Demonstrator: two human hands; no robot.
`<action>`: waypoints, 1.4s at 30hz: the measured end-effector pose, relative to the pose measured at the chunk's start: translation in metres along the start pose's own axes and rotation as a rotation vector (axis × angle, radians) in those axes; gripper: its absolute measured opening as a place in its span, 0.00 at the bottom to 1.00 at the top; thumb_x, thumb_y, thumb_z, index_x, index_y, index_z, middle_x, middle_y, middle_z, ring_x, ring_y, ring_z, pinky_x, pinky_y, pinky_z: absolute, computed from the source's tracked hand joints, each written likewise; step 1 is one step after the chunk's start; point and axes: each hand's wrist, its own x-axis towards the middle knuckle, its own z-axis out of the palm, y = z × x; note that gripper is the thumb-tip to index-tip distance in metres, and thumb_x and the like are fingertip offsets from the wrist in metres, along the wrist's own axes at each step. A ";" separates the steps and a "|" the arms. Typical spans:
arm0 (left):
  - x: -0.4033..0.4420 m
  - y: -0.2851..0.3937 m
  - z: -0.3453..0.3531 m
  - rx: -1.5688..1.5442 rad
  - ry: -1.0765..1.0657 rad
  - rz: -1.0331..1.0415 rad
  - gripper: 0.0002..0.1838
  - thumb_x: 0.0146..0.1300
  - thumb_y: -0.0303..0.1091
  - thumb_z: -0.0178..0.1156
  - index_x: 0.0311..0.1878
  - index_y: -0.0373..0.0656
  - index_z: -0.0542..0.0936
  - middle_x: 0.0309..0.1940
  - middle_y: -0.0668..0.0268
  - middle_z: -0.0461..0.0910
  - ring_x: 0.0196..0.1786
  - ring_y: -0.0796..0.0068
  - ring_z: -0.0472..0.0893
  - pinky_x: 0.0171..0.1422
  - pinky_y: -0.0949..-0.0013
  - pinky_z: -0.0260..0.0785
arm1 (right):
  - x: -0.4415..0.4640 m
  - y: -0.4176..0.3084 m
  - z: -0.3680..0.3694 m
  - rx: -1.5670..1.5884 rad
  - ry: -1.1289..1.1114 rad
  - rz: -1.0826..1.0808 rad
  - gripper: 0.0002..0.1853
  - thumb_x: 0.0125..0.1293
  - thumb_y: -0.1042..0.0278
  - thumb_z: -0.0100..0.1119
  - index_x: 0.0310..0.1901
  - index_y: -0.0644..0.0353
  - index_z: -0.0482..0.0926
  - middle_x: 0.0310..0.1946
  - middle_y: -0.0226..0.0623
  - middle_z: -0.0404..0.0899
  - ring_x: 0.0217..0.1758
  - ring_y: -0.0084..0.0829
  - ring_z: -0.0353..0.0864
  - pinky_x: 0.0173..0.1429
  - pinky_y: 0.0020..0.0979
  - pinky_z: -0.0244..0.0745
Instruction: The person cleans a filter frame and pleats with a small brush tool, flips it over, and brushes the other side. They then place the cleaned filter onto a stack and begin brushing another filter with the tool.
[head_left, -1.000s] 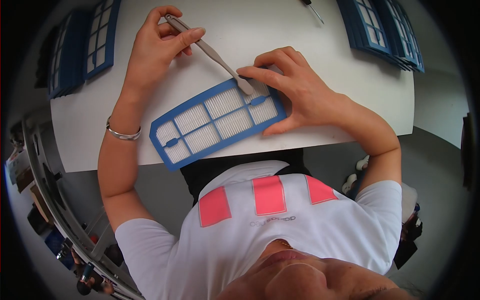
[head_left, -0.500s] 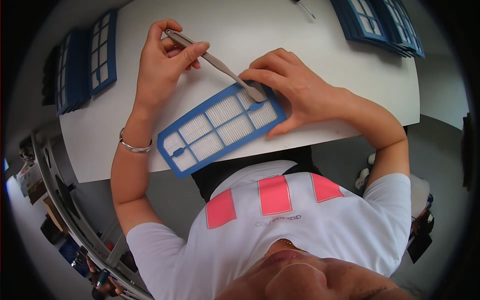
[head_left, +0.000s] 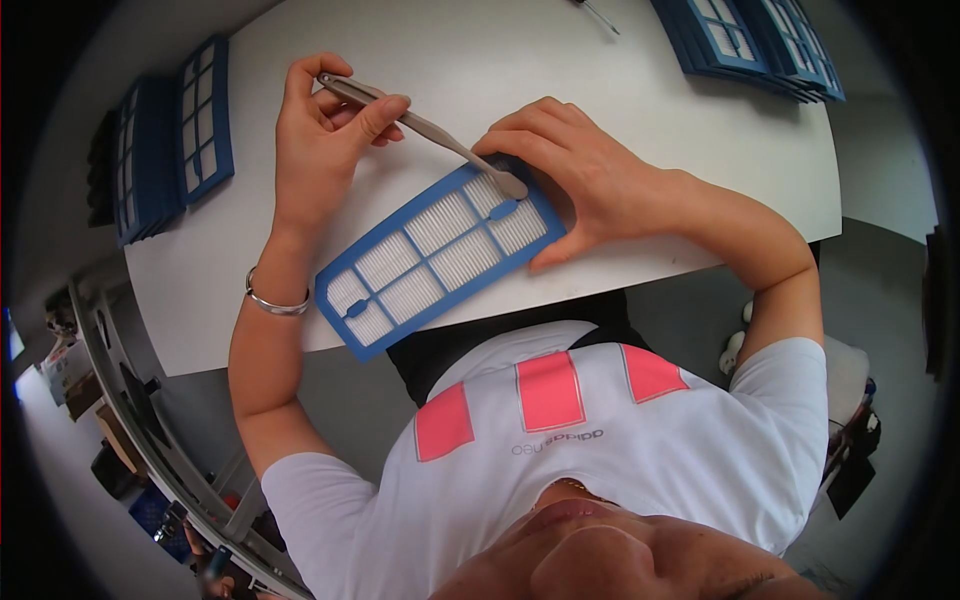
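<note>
A pleated air filter (head_left: 404, 284) with a blue frame and white cells lies slanted near the table's front edge. My left hand (head_left: 330, 125) pinches the handle of a slim grey-brown tool (head_left: 435, 132) with a rounded, spoon-like head. That head rests on the filter's upper right cell, by the blue tab; whether it has bristles is hidden. Around the filter's right end curves my right hand (head_left: 580, 170), its thumb at the lower edge and fingers at the upper corner, gripping the frame.
Blue-framed filters stand in a stack (head_left: 165, 150) at the table's left edge. More stacked filters (head_left: 750, 45) sit at the back right. A thin screwdriver-like tool (head_left: 600, 16) lies at the back of the white table (head_left: 620, 70).
The tool's head has shifted slightly up, and my left hand has come slightly down and left. My right hand still grips the filter. The whole view has tilted a little.
</note>
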 end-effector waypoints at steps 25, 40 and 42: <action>-0.003 0.005 0.005 0.020 -0.164 -0.004 0.22 0.63 0.33 0.74 0.52 0.40 0.70 0.30 0.62 0.86 0.32 0.75 0.86 0.39 0.78 0.79 | -0.002 0.002 0.004 -0.003 0.012 -0.012 0.50 0.39 0.47 0.83 0.65 0.56 0.71 0.58 0.41 0.73 0.61 0.44 0.71 0.64 0.43 0.66; -0.012 0.016 0.000 0.110 -0.149 0.140 0.20 0.61 0.30 0.75 0.48 0.42 0.72 0.27 0.65 0.85 0.30 0.78 0.85 0.36 0.80 0.76 | -0.005 0.002 0.006 0.001 0.031 -0.016 0.50 0.38 0.49 0.83 0.65 0.57 0.70 0.58 0.43 0.73 0.62 0.45 0.71 0.64 0.43 0.66; -0.013 0.018 0.002 0.102 -0.141 0.125 0.20 0.61 0.30 0.75 0.48 0.42 0.72 0.26 0.65 0.84 0.30 0.78 0.85 0.35 0.81 0.76 | -0.005 0.001 0.005 -0.001 0.026 -0.013 0.50 0.38 0.49 0.83 0.65 0.57 0.70 0.58 0.43 0.73 0.62 0.46 0.71 0.65 0.43 0.66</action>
